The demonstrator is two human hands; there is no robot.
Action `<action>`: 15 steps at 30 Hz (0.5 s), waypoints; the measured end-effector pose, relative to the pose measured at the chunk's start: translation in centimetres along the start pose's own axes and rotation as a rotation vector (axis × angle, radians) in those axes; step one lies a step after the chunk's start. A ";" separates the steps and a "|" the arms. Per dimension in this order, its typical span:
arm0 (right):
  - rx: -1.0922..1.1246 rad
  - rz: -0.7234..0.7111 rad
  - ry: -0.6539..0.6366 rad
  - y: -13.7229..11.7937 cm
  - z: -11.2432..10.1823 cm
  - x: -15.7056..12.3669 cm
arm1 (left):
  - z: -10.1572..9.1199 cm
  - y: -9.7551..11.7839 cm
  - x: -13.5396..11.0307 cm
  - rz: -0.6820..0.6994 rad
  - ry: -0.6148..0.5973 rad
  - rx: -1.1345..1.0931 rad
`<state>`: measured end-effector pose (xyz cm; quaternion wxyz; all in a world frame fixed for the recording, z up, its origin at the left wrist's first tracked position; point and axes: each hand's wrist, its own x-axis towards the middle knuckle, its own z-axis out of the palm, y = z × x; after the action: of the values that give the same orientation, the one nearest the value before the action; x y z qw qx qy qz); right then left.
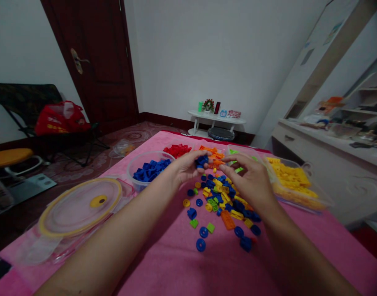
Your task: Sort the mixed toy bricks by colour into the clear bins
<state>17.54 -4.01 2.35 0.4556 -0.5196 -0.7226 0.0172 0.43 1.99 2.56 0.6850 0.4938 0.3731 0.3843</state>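
Note:
My left hand is closed around a few blue building blocks, held above the table. Close to it, my right hand has thumb and forefinger pinched at an orange building block; orange pieces behind make its outline hard to separate. Below both hands lies a mixed pile of building blocks in blue, yellow, green and orange, with round blue wheels among them. Left of my hands stands a round clear tub of blue blocks.
Behind my hands are containers of red blocks, orange pieces and green pieces. A clear box of yellow blocks stands right. Clear lids lie left on the pink tablecloth.

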 end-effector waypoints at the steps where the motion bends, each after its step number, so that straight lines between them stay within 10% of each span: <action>1: 0.004 -0.004 -0.008 -0.1 0.0 0.0 | -0.9 0.8 -0.3 0.074 0.043 0.089; 5: 0.010 -0.011 -0.085 -0.2 0.5 -0.2 | -5.1 4.0 -2.1 0.306 0.307 0.856; 8: -0.038 -0.008 -0.239 -0.2 1.4 -0.7 | -7.5 5.1 -3.2 0.122 0.365 1.441; 11: -0.122 -0.078 -0.514 -0.2 2.6 -1.8 | -8.1 5.2 -3.6 -0.043 0.215 1.663; 15: -0.228 -0.225 -0.754 -0.6 4.2 -3.2 | -6.5 4.6 -3.4 0.101 0.110 1.629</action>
<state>14.44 -4.85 -1.88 0.0973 -0.4418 -0.8885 0.0765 -7.53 2.43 5.97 0.0738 0.8333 0.5458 0.0469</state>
